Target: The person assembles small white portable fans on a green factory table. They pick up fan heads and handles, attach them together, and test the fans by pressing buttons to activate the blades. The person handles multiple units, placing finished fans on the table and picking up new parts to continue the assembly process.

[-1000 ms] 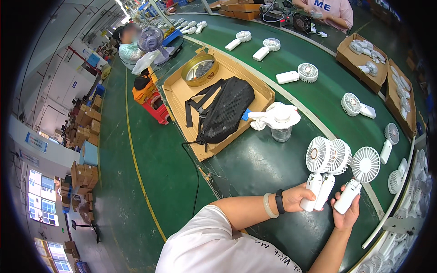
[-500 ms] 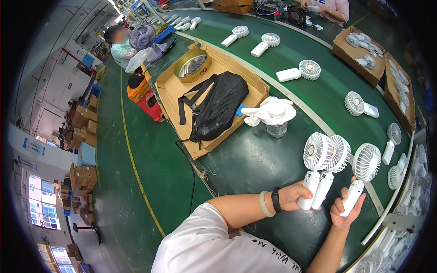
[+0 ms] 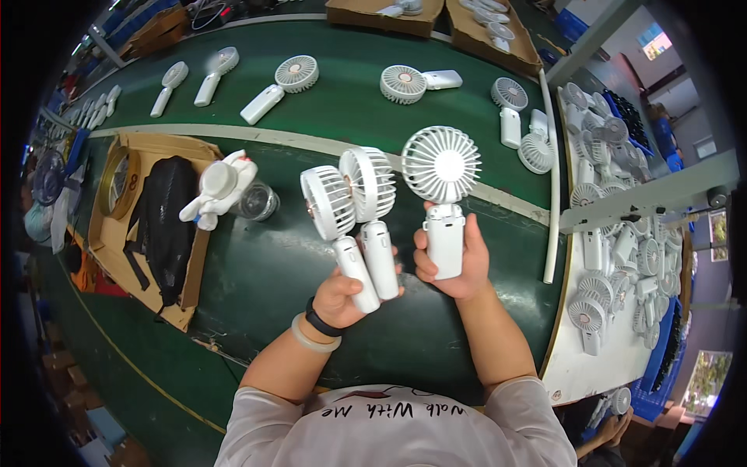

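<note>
Two white handheld fans (image 3: 378, 257) are gripped side by side by their handles in my left hand (image 3: 342, 302), heads up. In my right hand (image 3: 467, 265) is one more white handheld fan (image 3: 445, 243), upright, its round grille above my fingers. Both hands are closed and held over the dark green table (image 3: 373, 331), close together but apart. A black band and a pale bangle circle my left wrist. Beyond my hands, several white fans lie spaced out on the green belt; the nearest is a fan (image 3: 403, 84) with its handle to the right.
Left stands a cardboard tray (image 3: 194, 268) with a black mesh bag (image 3: 170, 226) and a round gold tin. Beside it, a clear jar (image 3: 259, 201) carries white cloth. On the right, a white rail (image 3: 552, 194) and a board (image 3: 564, 366) heaped with fans; another person's hands (image 3: 611, 428) show lower right.
The view has swung to the right, bringing the heaped board into sight. My right hand's fan now shows its broad handle face; both hands keep their fans.
</note>
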Demonstrator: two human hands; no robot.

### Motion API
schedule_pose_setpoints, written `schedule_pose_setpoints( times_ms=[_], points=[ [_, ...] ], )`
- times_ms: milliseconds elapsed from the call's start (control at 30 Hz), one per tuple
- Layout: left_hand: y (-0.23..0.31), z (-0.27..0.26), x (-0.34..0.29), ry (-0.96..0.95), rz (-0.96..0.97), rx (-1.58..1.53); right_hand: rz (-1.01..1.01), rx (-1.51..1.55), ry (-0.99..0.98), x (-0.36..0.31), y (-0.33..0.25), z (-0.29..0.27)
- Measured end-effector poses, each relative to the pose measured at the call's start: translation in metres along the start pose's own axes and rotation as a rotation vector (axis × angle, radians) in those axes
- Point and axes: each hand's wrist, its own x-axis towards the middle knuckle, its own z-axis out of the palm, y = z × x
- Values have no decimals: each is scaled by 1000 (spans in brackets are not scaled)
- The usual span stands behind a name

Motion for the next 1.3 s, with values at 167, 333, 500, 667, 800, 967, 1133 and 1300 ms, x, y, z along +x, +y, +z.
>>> schedule_pose_setpoints(
  times_ms=[167, 333, 500, 667, 800, 967, 1133, 1300],
  points=[
    [1, 0, 0, 0, -25, 16, 7, -50, 22, 2, 1, -1],
    [3, 0, -3, 17, -30, 15, -39, -150, 72, 5, 6, -5],
    [3, -2, -2, 22, -43, 24, -150, -466, 317, 4, 9, 9],
    [0, -2, -1, 30, -43, 11, -192, -727, 441, 4, 3, 4],
    [-1, -4, -2, 36, -51, 26, -210, -698, 465, 8, 2, 8],
    [-2, -3, -3, 53, -53, 37, -275, -684, 456, 9, 5, 3],
    [-1, -2, -2, 44, -54, 47, -198, -700, 446, 7, 3, 1],
    [-1, 1, 0, 43, -50, 40, -210, -644, 437, 8, 4, 5]
  ],
)
